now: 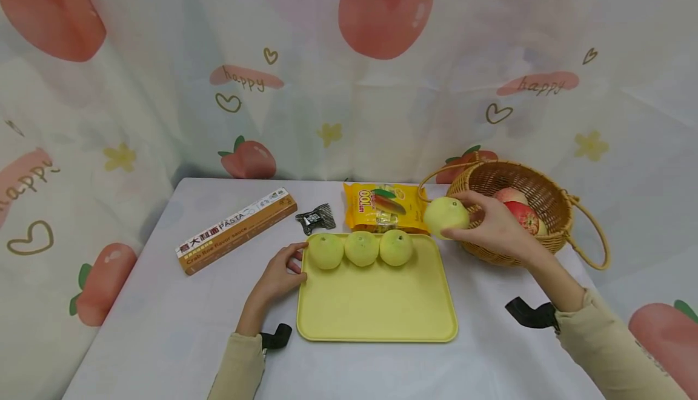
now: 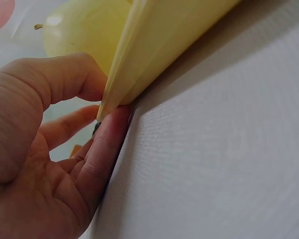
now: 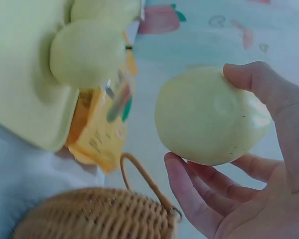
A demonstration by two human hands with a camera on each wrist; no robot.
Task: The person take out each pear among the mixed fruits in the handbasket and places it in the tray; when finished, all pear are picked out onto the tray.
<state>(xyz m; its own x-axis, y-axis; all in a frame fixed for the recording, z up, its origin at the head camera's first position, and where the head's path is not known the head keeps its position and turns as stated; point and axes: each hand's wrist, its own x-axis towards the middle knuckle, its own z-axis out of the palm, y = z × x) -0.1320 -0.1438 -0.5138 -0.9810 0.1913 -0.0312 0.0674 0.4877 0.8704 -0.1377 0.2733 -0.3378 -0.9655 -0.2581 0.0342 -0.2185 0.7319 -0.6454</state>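
A yellow-green pear [image 1: 444, 217] is held by my right hand [image 1: 493, 223] above the far right corner of the yellow tray [image 1: 376, 306]. In the right wrist view the thumb lies on one side of that pear [image 3: 209, 117] and the fingers on the other. Along the tray's far edge sit three similar pears [image 1: 362, 248] in a row. My left hand [image 1: 280, 276] pinches the tray's left edge near its far corner, beside the leftmost pear [image 1: 326, 251]. Close up in the left wrist view, thumb and fingers meet the tray rim [image 2: 120, 64].
At the right stands a tilted wicker basket [image 1: 485, 248] with red apples [image 1: 521, 216] inside. Behind the tray lies a yellow snack bag [image 1: 382, 206] with a mango picture. A small black wrapped packet [image 1: 315, 219] and a long pasta box [image 1: 237, 230] lie to the left.
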